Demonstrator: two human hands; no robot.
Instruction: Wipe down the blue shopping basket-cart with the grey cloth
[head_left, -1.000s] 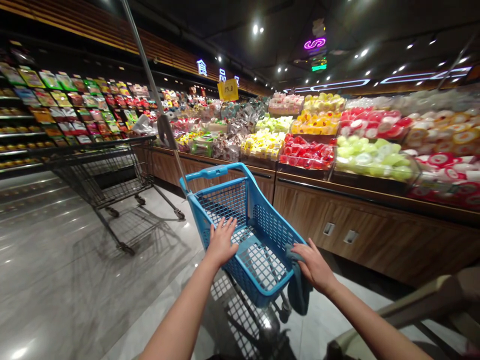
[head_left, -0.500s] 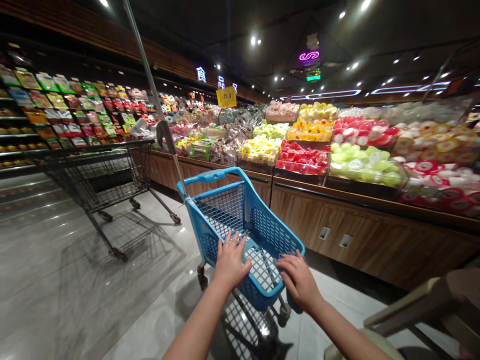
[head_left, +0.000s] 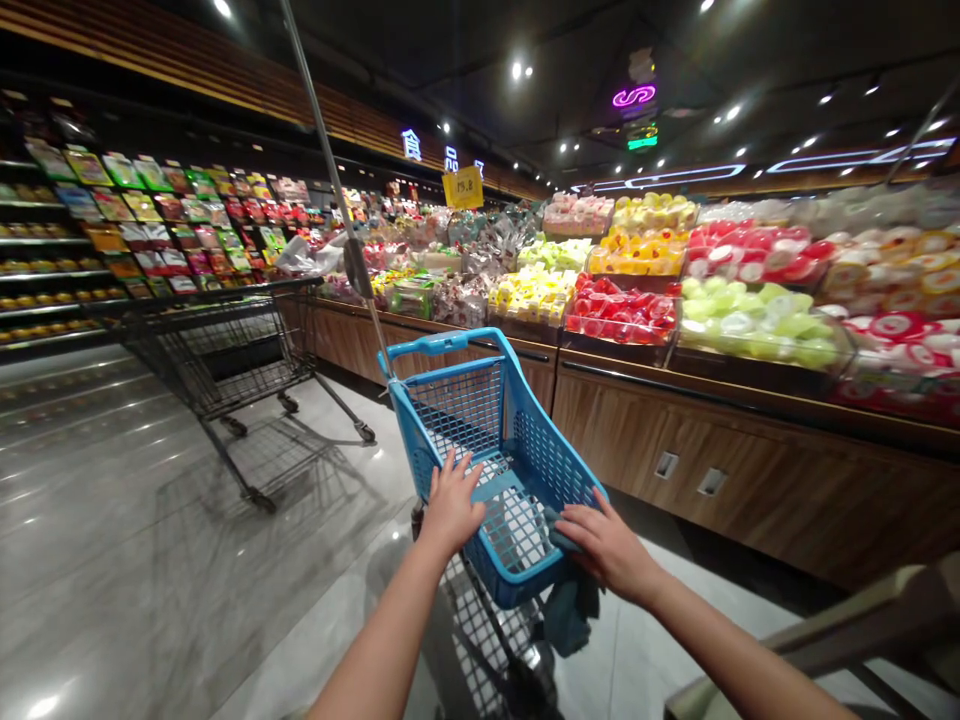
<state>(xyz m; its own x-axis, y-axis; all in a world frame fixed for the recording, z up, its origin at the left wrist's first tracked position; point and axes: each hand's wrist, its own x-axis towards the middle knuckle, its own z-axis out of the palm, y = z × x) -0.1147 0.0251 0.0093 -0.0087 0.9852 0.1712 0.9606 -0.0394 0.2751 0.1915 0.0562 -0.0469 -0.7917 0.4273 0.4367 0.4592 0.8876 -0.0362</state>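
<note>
A blue plastic shopping cart (head_left: 544, 440) stands in front of me, its basket open at the top. My left hand (head_left: 452, 505) lies over its left rim, fingers stretched and spread, pointing into the basket. At the right rim, my right hand (head_left: 611, 550) is closed on a dark teal cloth (head_left: 568, 612). The cloth is draped over the edge: part shows inside the basket by the fingertips, and a larger part hangs down outside. My palm hides some of it.
A black wire shopping cart (head_left: 225, 350) stands to the left. Behind the blue cart runs a wood-fronted counter (head_left: 615, 425) heaped with packaged sweets in bins. A beige stool-like object (head_left: 825, 630) is at the lower right. Stocked shelves (head_left: 150, 230) line the far left.
My view has shifted left, so the carts and counter appear further right. The right hand has moved slightly back along the rim, and more of the cloth now shows hanging outside.
</note>
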